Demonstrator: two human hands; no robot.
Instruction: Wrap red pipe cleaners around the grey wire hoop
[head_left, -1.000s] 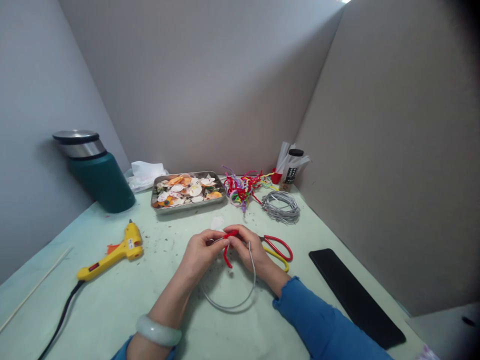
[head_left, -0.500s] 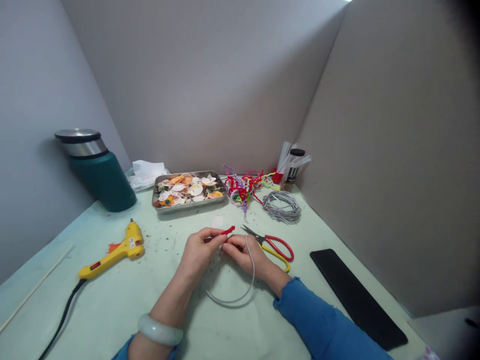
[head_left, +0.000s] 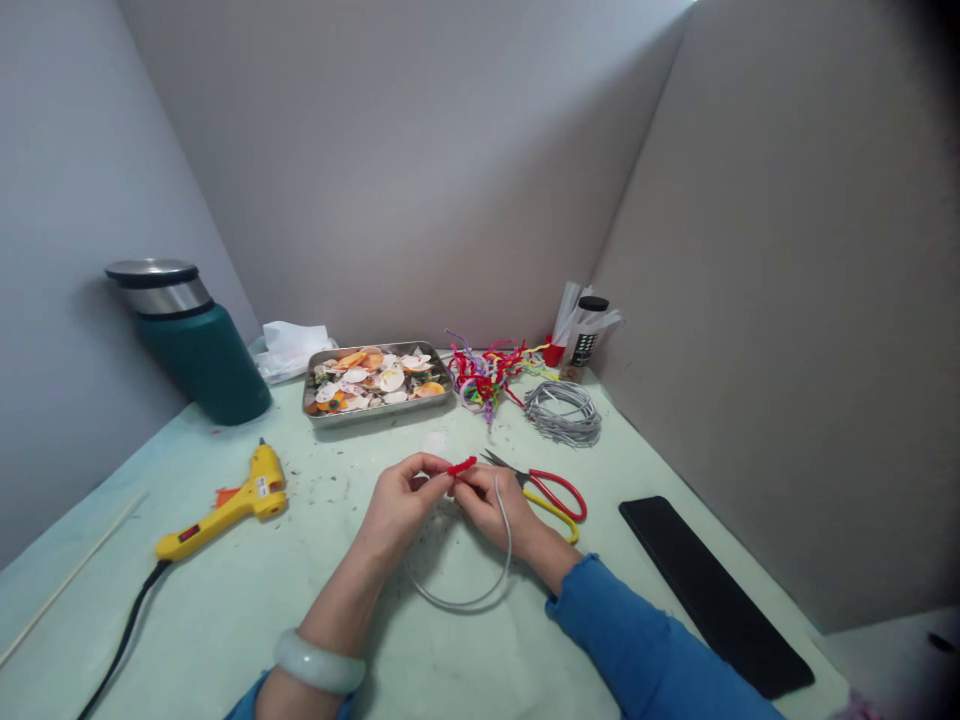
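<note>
Close together over the middle of the table, both hands have their fingers bent in a pinch. My left hand (head_left: 399,502) grips a short red pipe cleaner (head_left: 463,466), whose fuzzy end sticks out past the thumb. My right hand (head_left: 491,508) pinches a grey wire (head_left: 466,607) that hangs in a wide loop below both hands. The fingertips almost meet, and where the wire and the red piece join is hidden behind them. Scissors (head_left: 551,492) with one red and one yellow handle lie just beyond the right hand, blades partly apart.
A yellow glue gun (head_left: 225,510) lies at left with its cord; behind it stands a green bottle (head_left: 199,360). Along the back are a metal tray (head_left: 379,412) of shells, tangled pipe cleaners (head_left: 495,375), a grey wire coil (head_left: 562,415) and a jar (head_left: 585,345). A black slab (head_left: 712,590) lies right.
The red pipe cleaner's exposed end has moved slightly right and down, and more of it shows. My fingers have shifted a little; the wire loop hangs much as before.
</note>
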